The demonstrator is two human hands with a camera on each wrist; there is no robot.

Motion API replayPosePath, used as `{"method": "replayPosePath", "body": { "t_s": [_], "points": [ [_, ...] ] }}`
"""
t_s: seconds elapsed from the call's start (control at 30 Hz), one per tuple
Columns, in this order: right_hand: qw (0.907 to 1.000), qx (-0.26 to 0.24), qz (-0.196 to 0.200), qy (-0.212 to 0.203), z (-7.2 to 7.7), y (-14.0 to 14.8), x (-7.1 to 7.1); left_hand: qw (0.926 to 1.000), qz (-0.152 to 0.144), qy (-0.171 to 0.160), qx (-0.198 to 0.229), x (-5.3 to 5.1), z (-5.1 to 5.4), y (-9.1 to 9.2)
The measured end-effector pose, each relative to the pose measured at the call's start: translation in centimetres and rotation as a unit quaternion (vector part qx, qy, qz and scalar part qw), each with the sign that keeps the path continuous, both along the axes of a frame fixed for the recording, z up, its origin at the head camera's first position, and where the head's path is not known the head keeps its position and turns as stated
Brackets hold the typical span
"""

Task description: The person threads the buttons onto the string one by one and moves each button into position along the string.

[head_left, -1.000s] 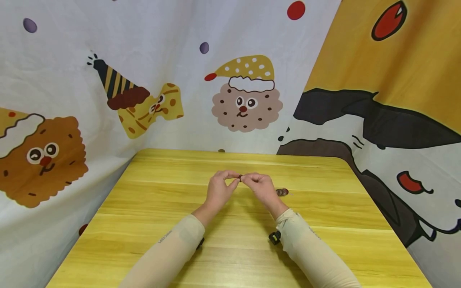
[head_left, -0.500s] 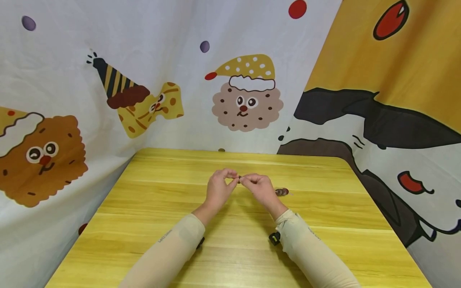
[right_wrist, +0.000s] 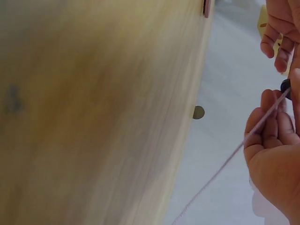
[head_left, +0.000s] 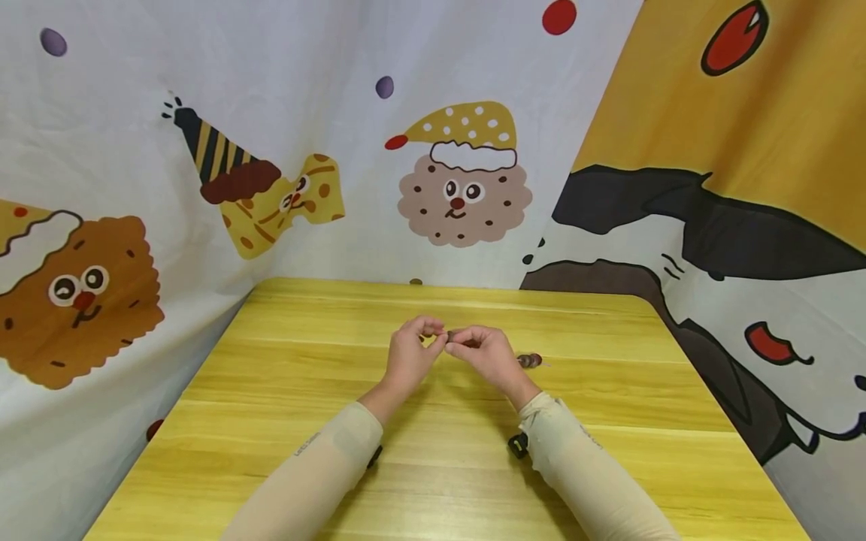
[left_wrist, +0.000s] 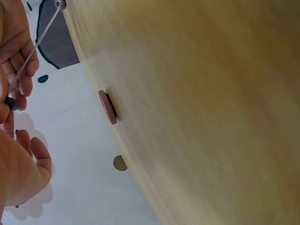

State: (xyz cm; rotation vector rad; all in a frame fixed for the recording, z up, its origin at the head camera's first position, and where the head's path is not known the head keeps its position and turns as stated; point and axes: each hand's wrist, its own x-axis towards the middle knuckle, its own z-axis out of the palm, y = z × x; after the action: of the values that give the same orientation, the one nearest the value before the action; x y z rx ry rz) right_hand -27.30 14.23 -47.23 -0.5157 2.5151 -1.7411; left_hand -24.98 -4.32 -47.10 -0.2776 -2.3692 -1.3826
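Note:
My left hand [head_left: 409, 353] and right hand [head_left: 489, 355] meet above the table, fingertips together at a small dark bead [left_wrist: 11, 103]. Both seem to pinch it; the tips partly hide it. A pale pinkish cord [right_wrist: 220, 168] runs from the bead across my right hand's fingers and down to the right. In the left wrist view the cord leads to a round piece [left_wrist: 60, 4] at the table's edge. Right of my right wrist lies a short row of brown and red beads [head_left: 530, 361]. A flat reddish-brown disc [left_wrist: 108, 108] lies on the table beyond my left hand.
The wood-grain table [head_left: 433, 481] reaches back to a hanging cloth [head_left: 325, 75] printed with cartoon food figures. Cloth also hangs along the left and right sides. Dark wrist-camera mounts [head_left: 518, 445] sit under the forearms.
The hands stay almost in place. The right fingers and thumb have shifted at the bead, and the left fingers have lifted a little. The disc on the table now shows between the left thumb and fingers.

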Motion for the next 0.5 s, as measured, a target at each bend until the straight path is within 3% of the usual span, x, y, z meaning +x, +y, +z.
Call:
{"method": "replayPosePath", "body": {
  "t_s": [0.23, 0.5],
  "points": [
    [0.9994, 0.015, 0.009, 0.032, 0.05, 0.20, -0.40, 0.9999, -0.013, 0.005, 0.006, -0.19, -0.01, -0.04],
    [0.9944, 0.084, 0.009, 0.064, 0.35, 0.36, -0.30, 0.9999, -0.014, -0.001, 0.000, -0.09, 0.01, -0.06]
  ]
}}
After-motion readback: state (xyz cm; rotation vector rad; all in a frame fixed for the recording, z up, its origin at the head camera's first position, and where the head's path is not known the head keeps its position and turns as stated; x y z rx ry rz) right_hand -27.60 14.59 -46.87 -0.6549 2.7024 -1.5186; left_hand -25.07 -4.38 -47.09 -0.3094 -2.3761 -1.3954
